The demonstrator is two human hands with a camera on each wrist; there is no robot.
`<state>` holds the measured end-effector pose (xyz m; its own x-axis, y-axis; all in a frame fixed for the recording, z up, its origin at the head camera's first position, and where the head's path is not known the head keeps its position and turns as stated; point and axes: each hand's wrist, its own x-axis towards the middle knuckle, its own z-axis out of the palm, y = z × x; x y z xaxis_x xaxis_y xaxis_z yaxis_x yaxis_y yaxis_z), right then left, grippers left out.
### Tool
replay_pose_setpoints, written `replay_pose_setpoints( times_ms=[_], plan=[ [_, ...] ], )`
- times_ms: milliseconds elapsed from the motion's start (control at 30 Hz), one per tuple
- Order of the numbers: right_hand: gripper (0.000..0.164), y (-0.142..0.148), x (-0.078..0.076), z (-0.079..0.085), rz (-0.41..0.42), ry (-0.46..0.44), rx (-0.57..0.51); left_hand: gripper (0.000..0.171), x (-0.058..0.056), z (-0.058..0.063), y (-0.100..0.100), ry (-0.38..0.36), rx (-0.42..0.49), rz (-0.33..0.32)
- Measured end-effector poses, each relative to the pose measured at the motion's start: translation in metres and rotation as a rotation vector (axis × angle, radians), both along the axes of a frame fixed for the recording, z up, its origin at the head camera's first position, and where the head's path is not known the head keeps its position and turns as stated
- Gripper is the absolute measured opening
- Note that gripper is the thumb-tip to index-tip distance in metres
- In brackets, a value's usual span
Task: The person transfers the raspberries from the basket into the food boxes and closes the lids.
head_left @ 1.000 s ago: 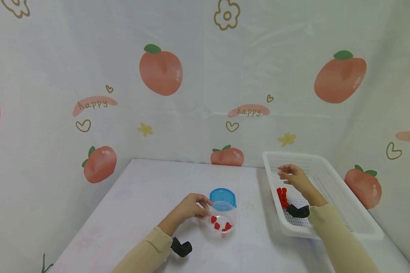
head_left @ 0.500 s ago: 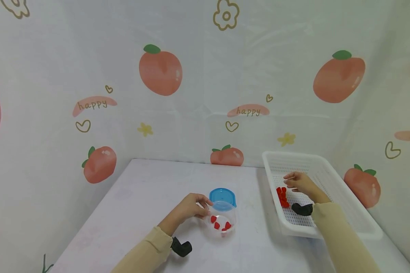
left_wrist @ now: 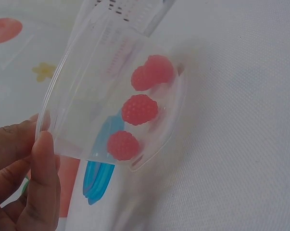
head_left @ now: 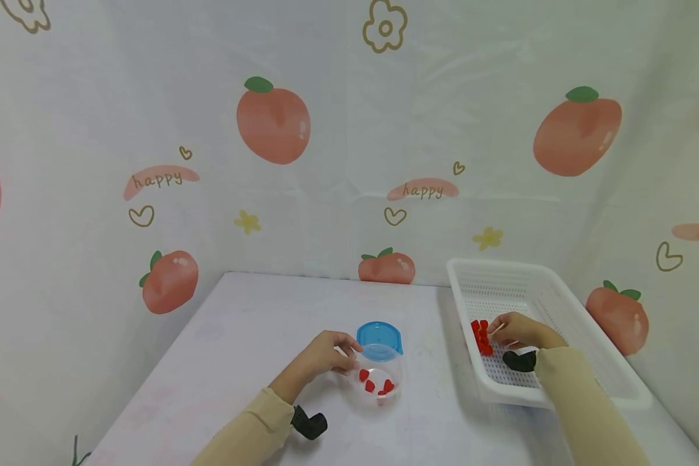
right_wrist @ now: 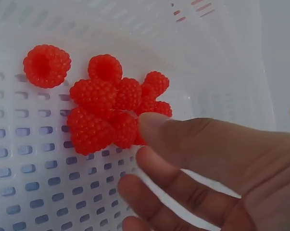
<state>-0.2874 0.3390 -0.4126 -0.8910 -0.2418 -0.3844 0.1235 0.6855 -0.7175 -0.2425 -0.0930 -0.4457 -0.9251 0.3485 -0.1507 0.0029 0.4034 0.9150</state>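
Observation:
My left hand (head_left: pixel 328 353) pinches the rim of a clear plastic container (left_wrist: pixel 82 110) between thumb and fingers. Several red raspberries (left_wrist: pixel 140 109) lie in its bottom. Behind it on the table is a blue lid (head_left: pixel 380 338), partly seen through the container's wall in the left wrist view. Over in the white basket (head_left: pixel 588 323), my right hand (head_left: pixel 518 330) is beside a cluster of raspberries (right_wrist: pixel 93 96). Its thumb tip overlaps the cluster's edge in the right wrist view, and whether it touches a berry I cannot tell. No berry shows between thumb and fingers.
The perforated basket stands at the right of the white table (head_left: pixel 268 310), its raised walls around my right hand. A single raspberry (right_wrist: pixel 47 66) lies a little apart from the cluster. A printed cloth (head_left: pixel 326 213) hangs behind the table.
My right hand has moved down and slightly right inside the basket, to the raspberries, its fingers coming lower. The left hand and the container have stayed in place.

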Motion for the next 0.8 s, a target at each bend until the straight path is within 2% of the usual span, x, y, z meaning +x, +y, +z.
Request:
replay_pose_setpoints(
  times_ms=[233,433,800],
  plan=[
    [0.017,0.0027,-0.0003,-0.0031,0.015,-0.101,0.099,0.025,-0.001,-0.0005,-0.0011,0.001,0.02,-0.012],
    [0.021,0.0012,0.0015,-0.0021,0.092,-0.095,0.151,0.024,-0.0018,-0.001,-0.0016,0.001,0.024,-0.016],
    [0.018,-0.0011,0.0024,-0.0043,0.084,-0.083,0.17,0.023,-0.0013,-0.0001,-0.0006,0.0,0.012,0.002]
  ],
)
